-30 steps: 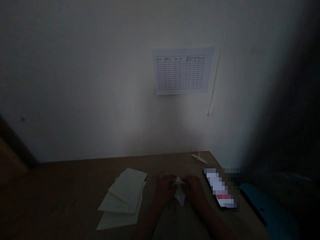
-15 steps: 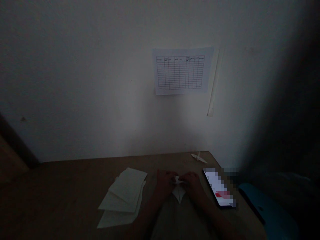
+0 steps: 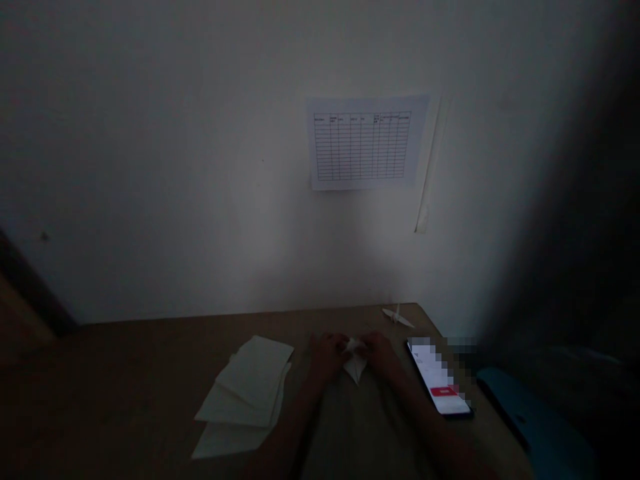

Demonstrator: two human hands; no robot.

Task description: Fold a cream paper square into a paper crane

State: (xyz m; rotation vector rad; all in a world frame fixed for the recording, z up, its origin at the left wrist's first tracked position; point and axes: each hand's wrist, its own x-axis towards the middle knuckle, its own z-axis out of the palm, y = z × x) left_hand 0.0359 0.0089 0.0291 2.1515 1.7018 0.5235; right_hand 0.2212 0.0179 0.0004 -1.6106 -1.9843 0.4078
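Between my hands lies a small white folded paper (image 3: pixel 355 368), kite-shaped, its narrow point toward me and a crease down its middle. My left hand (image 3: pixel 329 355) is closed on its left upper edge. On the opposite side, my right hand (image 3: pixel 377 352) pinches the upper right edge. The fingertips partly hide the top of the fold, and the dim light blurs their detail. Left of my hands is a stack of pale paper sheets (image 3: pixel 245 387). A finished-looking folded paper crane (image 3: pixel 398 316) rests at the table's far right corner.
A phone (image 3: pixel 437 380) with a lit screen lies right of my hands, near the edge of the wooden table (image 3: pixel 125 387). Beyond that edge stands a blue seat (image 3: pixel 540 420). The wall behind carries a printed table sheet (image 3: pixel 367 143).
Both hands and the folded paper have shifted slightly away from me, toward the wall. The paper stack, crane and phone stay where they were.
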